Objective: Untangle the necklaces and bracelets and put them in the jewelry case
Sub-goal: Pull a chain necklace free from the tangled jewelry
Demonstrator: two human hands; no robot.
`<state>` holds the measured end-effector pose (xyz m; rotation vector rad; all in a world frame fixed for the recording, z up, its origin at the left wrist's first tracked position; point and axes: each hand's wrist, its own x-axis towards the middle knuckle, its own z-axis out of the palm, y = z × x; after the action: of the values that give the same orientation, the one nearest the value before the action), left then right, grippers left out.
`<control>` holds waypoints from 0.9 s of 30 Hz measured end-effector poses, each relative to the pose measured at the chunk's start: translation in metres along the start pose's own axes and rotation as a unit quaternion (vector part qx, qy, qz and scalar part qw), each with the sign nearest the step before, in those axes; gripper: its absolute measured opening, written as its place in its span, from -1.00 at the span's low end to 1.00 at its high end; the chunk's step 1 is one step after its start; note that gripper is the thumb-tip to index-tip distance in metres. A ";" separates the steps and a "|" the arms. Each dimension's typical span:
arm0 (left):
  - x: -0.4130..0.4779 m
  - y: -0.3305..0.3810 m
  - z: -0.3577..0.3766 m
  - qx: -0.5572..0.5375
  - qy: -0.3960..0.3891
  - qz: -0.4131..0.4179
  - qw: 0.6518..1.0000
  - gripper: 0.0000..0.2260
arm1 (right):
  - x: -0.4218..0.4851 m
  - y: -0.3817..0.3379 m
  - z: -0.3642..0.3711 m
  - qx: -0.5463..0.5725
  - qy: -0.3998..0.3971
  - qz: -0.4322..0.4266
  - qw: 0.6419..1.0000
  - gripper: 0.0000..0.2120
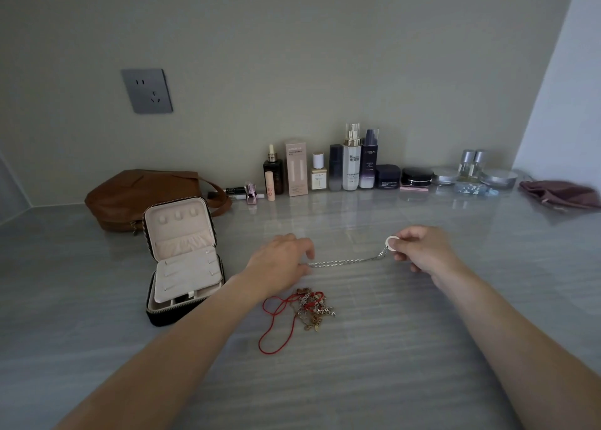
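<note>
Hands are stretching a silver necklace [346, 261] straight above the desk [422, 348]: left hand [279, 260] pinching its chain end, right hand [419, 247] pinching the pendant, apparently readying it for the open jewelry case [182, 260].

Countertop [390, 364] open front/right — jewelry case [182, 263] blocks left, bottles [351, 166] back.

Dim, flat indoor light, greyish-green cast. Brightest patch is the wall [566, 71] at far right. Glossy bench [357, 381] carries soft reflections of the bottles [351, 159] near the back, no hard glare. Shadows faint and diffuse. Wide-angle bending at edges, forearms stretched. Slight softness overall; small labels unreadable.
</note>
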<state>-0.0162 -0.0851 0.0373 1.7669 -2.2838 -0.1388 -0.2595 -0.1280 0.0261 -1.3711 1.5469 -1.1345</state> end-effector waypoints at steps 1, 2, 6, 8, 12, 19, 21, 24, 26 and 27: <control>0.000 0.001 0.000 -0.001 -0.006 0.001 1.000 -0.86 | 0.000 0.000 0.000 -0.004 -0.001 -0.002 1.000 -0.94; 0.000 0.002 0.000 0.001 -0.009 0.002 1.000 -0.87 | 0.000 0.000 0.001 -0.007 -0.002 -0.005 1.000 -0.92; 0.000 0.002 0.000 -0.003 -0.010 0.005 1.000 -0.83 | -0.001 0.001 0.001 -0.015 -0.005 -0.011 1.000 -0.91; 0.000 0.002 -0.001 -0.004 -0.021 0.002 1.000 -0.84 | -0.001 0.001 0.001 -0.016 -0.006 -0.011 1.000 -0.93; 0.003 0.001 0.000 0.007 -0.038 0.000 0.999 -0.83 | 0.000 0.002 -0.002 -0.023 0.001 -0.008 1.000 -0.91; 0.002 -0.009 -0.011 -0.091 -0.011 -0.054 0.994 -0.92 | 0.004 0.007 -0.005 -0.027 0.011 0.001 1.000 -0.93; 0.004 -0.013 -0.015 -0.102 -0.023 -0.065 0.992 -0.91 | 0.004 0.007 -0.005 -0.034 0.015 -0.004 0.999 -0.91; 0.010 -0.016 -0.023 -0.128 -0.046 -0.077 0.988 -0.80 | 0.005 0.007 -0.005 -0.070 0.022 -0.010 0.997 -0.93; 0.014 -0.018 -0.029 -0.164 -0.050 -0.096 0.980 -0.76 | 0.006 0.008 -0.004 -0.085 0.029 -0.019 0.996 -0.93; 0.015 -0.020 -0.032 -0.199 -0.058 -0.109 0.972 -0.76 | 0.006 0.008 -0.003 -0.091 0.032 -0.024 0.995 -0.93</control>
<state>0.0071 -0.1025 0.0656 1.8177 -1.9488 -0.7041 -0.2657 -0.1329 0.0195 -1.5125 1.7069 -1.0969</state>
